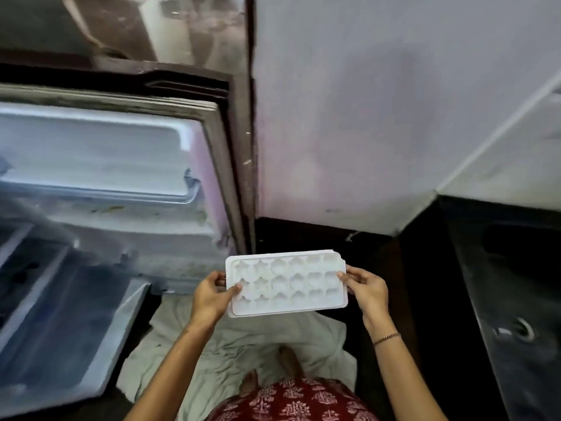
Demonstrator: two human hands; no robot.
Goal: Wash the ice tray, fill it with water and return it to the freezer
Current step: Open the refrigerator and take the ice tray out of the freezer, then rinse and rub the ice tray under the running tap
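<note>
The fingers (344, 276) of my right hand (365, 288) pinch the right short edge of the ice tray (287, 284). My left hand (209, 294) grips the left edge, thumb on top and the other fingers under. The tray hangs level between the 2 hands, above a pale cloth (243, 338), near the open freezer door (100, 153). The view is blurred, so I cannot tell if the 3 rows of cells hold anything. I judge the sink (516, 284) at my right comes next: I should hold the tray flat, grip both ends firmly and turn slowly.
</note>
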